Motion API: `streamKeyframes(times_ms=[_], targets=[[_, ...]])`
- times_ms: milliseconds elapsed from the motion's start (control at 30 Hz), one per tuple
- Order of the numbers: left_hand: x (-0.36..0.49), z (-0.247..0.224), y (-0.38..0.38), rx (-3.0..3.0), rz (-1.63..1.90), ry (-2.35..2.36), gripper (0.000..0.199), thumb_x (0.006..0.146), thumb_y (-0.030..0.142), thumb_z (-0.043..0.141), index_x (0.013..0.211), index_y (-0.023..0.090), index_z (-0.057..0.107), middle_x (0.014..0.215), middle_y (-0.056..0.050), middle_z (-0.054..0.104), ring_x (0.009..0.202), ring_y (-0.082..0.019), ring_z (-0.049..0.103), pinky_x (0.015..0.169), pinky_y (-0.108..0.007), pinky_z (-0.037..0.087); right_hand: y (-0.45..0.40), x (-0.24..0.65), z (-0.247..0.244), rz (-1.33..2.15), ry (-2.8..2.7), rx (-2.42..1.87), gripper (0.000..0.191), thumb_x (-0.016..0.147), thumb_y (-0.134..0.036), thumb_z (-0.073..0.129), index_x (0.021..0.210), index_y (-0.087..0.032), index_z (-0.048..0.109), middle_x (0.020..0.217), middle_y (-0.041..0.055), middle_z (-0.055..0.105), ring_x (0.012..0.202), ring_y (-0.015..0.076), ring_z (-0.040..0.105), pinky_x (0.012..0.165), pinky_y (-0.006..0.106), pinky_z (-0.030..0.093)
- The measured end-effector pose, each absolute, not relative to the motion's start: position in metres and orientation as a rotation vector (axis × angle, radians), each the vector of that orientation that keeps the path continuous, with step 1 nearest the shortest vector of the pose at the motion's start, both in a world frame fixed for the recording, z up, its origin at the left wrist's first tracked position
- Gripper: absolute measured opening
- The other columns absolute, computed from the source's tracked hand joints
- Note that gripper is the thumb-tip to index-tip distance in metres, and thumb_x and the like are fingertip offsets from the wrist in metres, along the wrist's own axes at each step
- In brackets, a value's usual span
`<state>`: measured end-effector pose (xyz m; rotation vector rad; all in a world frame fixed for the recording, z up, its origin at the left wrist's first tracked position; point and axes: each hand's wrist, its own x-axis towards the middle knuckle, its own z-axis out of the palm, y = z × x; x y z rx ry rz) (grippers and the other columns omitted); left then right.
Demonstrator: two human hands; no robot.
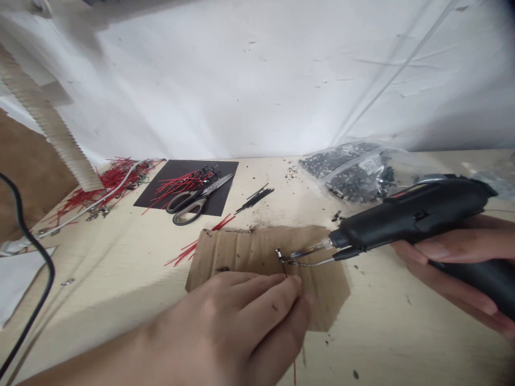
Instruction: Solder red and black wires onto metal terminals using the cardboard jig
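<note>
My left hand (257,316) is pinched shut on a thin wire, resting over a piece of brown cardboard (237,246). A red length of the wire (295,372) hangs out below the fingers. Just past the fingertips, a small black and silver component (279,255) sits at the wire's upper end. My right hand (454,268) grips a black soldering gun (410,212). Its hot tip and a thin curved metal feed tube (317,263) point left, close beside the component; whether they touch it I cannot tell.
Scissors (201,201) and red wires (181,182) lie on a black sheet (161,187). Black wire pieces (255,198) are beside it. A clear bag of small parts (354,171) stands at the back right. More red wires (116,177) surround a ribbed hose (60,128); a black cable (36,246) loops left.
</note>
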<state>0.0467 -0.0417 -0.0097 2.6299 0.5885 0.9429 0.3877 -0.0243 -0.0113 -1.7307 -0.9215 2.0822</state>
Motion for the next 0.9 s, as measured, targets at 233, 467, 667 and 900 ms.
streamKeyframes(times_ms=[233, 467, 667, 900], targets=[[0.0479, -0.0088, -0.0413, 2.64, 0.928, 0.584, 0.021, 0.105, 0.007, 0.056, 0.118, 0.005, 0.072, 0.098, -0.015, 0.084, 0.089, -0.021, 0.083, 0.08, -0.027, 0.072, -0.0257, 0.3868, -0.0096, 2.092, -0.886, -1.697, 0.049, 0.072, -0.065, 0.082, 0.051, -0.023, 0.069, 0.038, 0.0019, 0.051, 0.03, 0.0144, 0.049, 0.034, 0.027, 0.046], [0.0473, -0.0084, -0.0405, 2.633, 0.921, 0.58, 0.02, 0.105, 0.006, 0.056, 0.116, 0.002, 0.072, 0.098, -0.017, 0.084, 0.087, -0.021, 0.083, 0.079, -0.027, 0.072, -0.0256, 0.3894, -0.0112, 2.116, -0.838, -1.72, 0.044, 0.07, -0.063, 0.084, 0.054, -0.024, 0.072, 0.039, 0.0027, 0.053, 0.03, 0.0146, 0.051, 0.035, 0.027, 0.05], [0.0478, -0.009, -0.0387, 2.625, 0.933, 0.544, 0.02, 0.103, 0.004, 0.056, 0.114, 0.001, 0.072, 0.098, -0.018, 0.083, 0.087, -0.022, 0.084, 0.081, -0.028, 0.072, -0.0253, 0.3923, -0.0133, 2.112, -0.844, -1.746, 0.052, 0.072, -0.068, 0.082, 0.05, -0.023, 0.067, 0.039, 0.0037, 0.054, 0.032, 0.0144, 0.05, 0.036, 0.027, 0.05], [0.048, -0.0071, -0.0395, 2.639, 0.927, 0.557, 0.021, 0.103, 0.005, 0.056, 0.116, 0.005, 0.074, 0.099, -0.016, 0.084, 0.089, -0.022, 0.084, 0.081, -0.027, 0.072, -0.0251, 0.3883, -0.0108, 2.093, -0.839, -1.733, 0.045, 0.069, -0.064, 0.084, 0.054, -0.023, 0.071, 0.037, 0.0028, 0.053, 0.029, 0.0146, 0.049, 0.037, 0.029, 0.053]])
